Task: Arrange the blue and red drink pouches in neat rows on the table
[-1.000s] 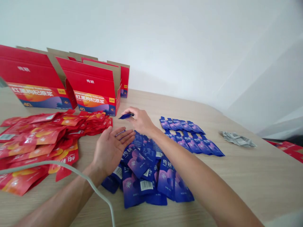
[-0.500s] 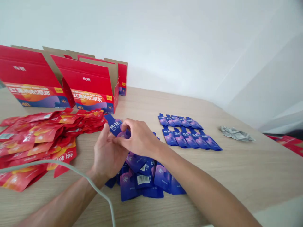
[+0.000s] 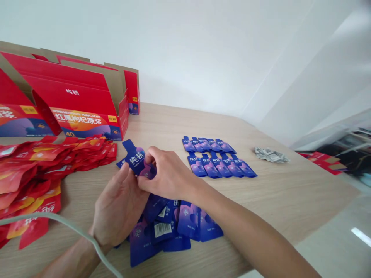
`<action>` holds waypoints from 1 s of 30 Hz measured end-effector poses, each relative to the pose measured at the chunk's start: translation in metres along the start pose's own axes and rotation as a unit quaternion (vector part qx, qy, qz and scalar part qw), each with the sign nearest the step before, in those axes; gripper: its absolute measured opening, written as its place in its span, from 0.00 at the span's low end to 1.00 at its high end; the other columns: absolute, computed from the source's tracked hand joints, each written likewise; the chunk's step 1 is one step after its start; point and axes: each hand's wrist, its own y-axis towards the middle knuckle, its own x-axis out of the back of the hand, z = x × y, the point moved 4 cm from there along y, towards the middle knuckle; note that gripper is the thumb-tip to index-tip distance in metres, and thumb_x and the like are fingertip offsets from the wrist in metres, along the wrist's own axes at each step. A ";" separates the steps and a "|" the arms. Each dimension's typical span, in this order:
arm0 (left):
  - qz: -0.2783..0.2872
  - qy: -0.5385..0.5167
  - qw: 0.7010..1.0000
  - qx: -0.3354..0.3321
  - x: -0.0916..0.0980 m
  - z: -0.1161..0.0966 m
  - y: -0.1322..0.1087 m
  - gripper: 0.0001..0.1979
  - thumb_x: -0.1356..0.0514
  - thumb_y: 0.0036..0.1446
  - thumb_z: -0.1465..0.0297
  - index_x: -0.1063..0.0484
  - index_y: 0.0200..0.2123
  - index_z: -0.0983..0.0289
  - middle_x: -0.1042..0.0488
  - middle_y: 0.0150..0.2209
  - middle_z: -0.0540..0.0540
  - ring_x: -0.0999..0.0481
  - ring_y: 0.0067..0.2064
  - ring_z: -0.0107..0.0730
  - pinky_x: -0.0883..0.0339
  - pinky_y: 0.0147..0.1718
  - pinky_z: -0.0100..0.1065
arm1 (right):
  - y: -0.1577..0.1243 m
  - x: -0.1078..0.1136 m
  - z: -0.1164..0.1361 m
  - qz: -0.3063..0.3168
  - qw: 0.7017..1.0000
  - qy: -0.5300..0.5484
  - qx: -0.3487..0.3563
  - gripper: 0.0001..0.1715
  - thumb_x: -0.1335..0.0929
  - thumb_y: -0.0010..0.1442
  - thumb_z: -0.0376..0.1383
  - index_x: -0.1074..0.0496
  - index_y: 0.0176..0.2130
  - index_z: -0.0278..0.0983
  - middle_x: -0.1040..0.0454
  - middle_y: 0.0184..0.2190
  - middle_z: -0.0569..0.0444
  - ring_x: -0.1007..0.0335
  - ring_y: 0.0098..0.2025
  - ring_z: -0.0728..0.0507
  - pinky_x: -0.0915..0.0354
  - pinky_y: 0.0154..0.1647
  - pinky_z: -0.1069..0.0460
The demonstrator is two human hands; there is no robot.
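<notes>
"Blue first: where exactly is that pouch (image 3: 135, 157)?"

"Between the two hands, tilted, its neck pointing away from them. The right hand (image 3: 166, 172) pinches it between thumb and fingers, and the corner of a second pouch (image 3: 119, 163) shows behind it."

"And the left hand (image 3: 120, 204)?"

"Its thumb lies against the pouch's near side. The fingers are hidden, so I can't tell how far they are closed."

"Which step is this?"

"Gathering pouches in the left hand and evening them up, I'd judge."

"What would the next move call for?"

"A light pinch, I'd say, with the necks lined up so nothing slips out of the bunch."

"Any edges to mind?"

"Right beneath the hands lies a loose blue pile (image 3: 165, 235), and a low sweep could drag it. Left of the left hand there's a red heap (image 3: 60, 156), an open box (image 3: 84, 121) just beyond that, and a cable (image 3: 65, 224) passing in front of the left wrist."

"Room, then?"

"Ahead of the right fingers, bare tabletop (image 3: 162, 121) runs towards the wall (image 3: 203, 58). Beyond the right hand and to its right lie two rows of five pouches (image 3: 222, 166); the table's edge is well right of that forearm."
</notes>
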 end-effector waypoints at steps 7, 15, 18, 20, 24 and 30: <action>0.007 0.119 0.989 -0.082 0.011 0.001 -0.002 0.26 0.36 0.65 0.59 0.24 0.65 0.55 0.31 0.73 0.60 0.35 0.75 0.61 0.21 0.60 0.56 | 0.041 0.069 -0.107 -0.025 0.960 -0.199 -0.197 0.14 0.24 0.62 0.40 0.23 0.46 0.38 0.17 0.41 0.51 0.21 0.42 0.44 0.33 0.41 0.53; -0.002 0.168 0.980 -0.108 0.008 -0.004 -0.005 0.28 0.31 0.60 0.65 0.22 0.64 0.53 0.31 0.73 0.58 0.33 0.73 0.59 0.20 0.55 0.45 | 0.087 0.079 -0.220 0.010 0.889 -0.283 -0.360 0.28 0.22 0.60 0.42 0.18 0.55 0.29 0.19 0.55 0.32 0.19 0.57 0.31 0.25 0.48 0.49; -0.012 0.167 0.980 -0.106 0.010 -0.005 -0.006 0.28 0.29 0.58 0.64 0.21 0.63 0.53 0.30 0.72 0.58 0.31 0.71 0.59 0.20 0.54 0.44 | 0.094 0.068 -0.228 0.022 0.881 -0.295 -0.369 0.31 0.22 0.58 0.42 0.18 0.57 0.31 0.19 0.56 0.33 0.19 0.58 0.31 0.23 0.51 0.48; -0.018 0.165 0.981 -0.104 0.011 -0.006 -0.006 0.29 0.28 0.57 0.64 0.20 0.62 0.54 0.28 0.71 0.59 0.29 0.70 0.59 0.19 0.53 0.43 | 0.098 0.063 -0.229 0.027 0.877 -0.303 -0.371 0.32 0.21 0.58 0.42 0.18 0.58 0.31 0.19 0.57 0.33 0.19 0.58 0.31 0.23 0.52 0.47; -0.020 0.173 0.979 -0.110 0.013 -0.008 -0.005 0.29 0.27 0.56 0.63 0.20 0.62 0.55 0.28 0.70 0.60 0.28 0.69 0.59 0.19 0.51 0.42 | 0.101 0.057 -0.228 0.040 0.870 -0.315 -0.376 0.32 0.21 0.56 0.40 0.18 0.58 0.32 0.18 0.56 0.34 0.18 0.58 0.31 0.23 0.54 0.46; -0.014 0.182 0.974 -0.131 0.015 -0.011 -0.004 0.28 0.27 0.57 0.63 0.20 0.61 0.56 0.27 0.68 0.62 0.26 0.67 0.58 0.18 0.50 0.42 | 0.095 0.059 -0.214 0.058 0.867 -0.322 -0.376 0.32 0.22 0.58 0.39 0.19 0.59 0.31 0.19 0.57 0.33 0.19 0.59 0.31 0.24 0.54 0.45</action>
